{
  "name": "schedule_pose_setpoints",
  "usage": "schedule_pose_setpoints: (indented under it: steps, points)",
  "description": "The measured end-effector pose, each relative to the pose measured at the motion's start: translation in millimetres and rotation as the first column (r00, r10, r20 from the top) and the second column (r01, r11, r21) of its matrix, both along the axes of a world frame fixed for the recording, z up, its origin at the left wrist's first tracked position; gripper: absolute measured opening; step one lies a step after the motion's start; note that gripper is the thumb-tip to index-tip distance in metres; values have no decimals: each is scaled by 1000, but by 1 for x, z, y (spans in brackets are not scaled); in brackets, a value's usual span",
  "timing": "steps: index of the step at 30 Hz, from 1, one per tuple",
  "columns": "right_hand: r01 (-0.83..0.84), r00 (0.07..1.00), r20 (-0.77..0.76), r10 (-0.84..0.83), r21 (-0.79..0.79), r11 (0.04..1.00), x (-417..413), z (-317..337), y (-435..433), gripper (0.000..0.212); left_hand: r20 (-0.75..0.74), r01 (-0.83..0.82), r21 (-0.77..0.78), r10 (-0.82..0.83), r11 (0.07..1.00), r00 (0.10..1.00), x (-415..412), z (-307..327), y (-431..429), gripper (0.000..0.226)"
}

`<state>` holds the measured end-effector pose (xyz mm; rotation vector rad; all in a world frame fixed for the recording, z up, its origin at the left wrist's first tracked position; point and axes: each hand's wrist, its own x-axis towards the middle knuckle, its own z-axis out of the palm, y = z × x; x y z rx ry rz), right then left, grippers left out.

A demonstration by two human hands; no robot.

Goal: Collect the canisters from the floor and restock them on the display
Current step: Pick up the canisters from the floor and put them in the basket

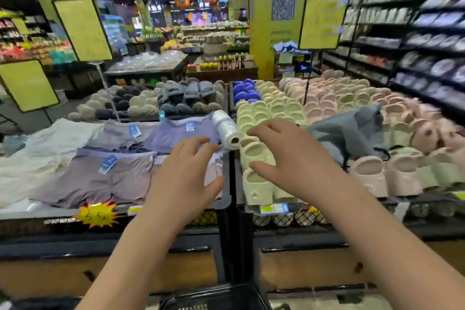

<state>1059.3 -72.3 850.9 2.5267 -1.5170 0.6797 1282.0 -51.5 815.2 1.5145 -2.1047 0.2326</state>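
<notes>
Just beyond the fingertips of the left hand [187, 171], a roll of clear plastic bags [225, 128] lies along the divider of the display bench [227, 191]. Its long axis runs away from the person, and its core end faces the fingers. The left hand is the nearer; whether it touches the roll I cannot tell. The right hand [289, 158] hovers to the roll's other side, over cream slippers [254, 153]. Both hands have fingers apart and loosely bent, gripping nothing. No canisters show anywhere; the floor lies below the fingers, out of view. A black basket [214, 299] sits at the frame's bottom edge, between the forearms, its contents hidden. Collecting likely means reaching down, away from the bench.
</notes>
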Motion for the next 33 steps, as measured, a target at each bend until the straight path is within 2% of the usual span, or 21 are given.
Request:
schedule_pose_setpoints:
  steps: [8, 18, 28, 31, 33]
  points:
    - [312, 950, -37, -311, 30, 950, -60, 13, 53, 61, 21, 285, -44, -284, 958, 959, -58, 30, -12, 55]
    - [654, 757, -56, -651, 51, 755, -175, -3, 166, 56, -1, 616, -2, -616, 788, 788, -207, 22, 24, 57]
    - [853, 521, -34, -853, 68, 518, -356, -15, 262, 61, 70, 809, 29, -809, 587, 584, -428, 31, 61, 57]
    - [865, 487, 36, -873, 120, 487, -411, -20, 286, 66, 41, 855, 46, -856, 517, 516, -491, 25, 74, 59]
    - [840, 478, 160, -864, 203, 503, -443, -24, 300, 67, 10, 883, 62, -885, 465, 465, -526, 19, 82, 60]
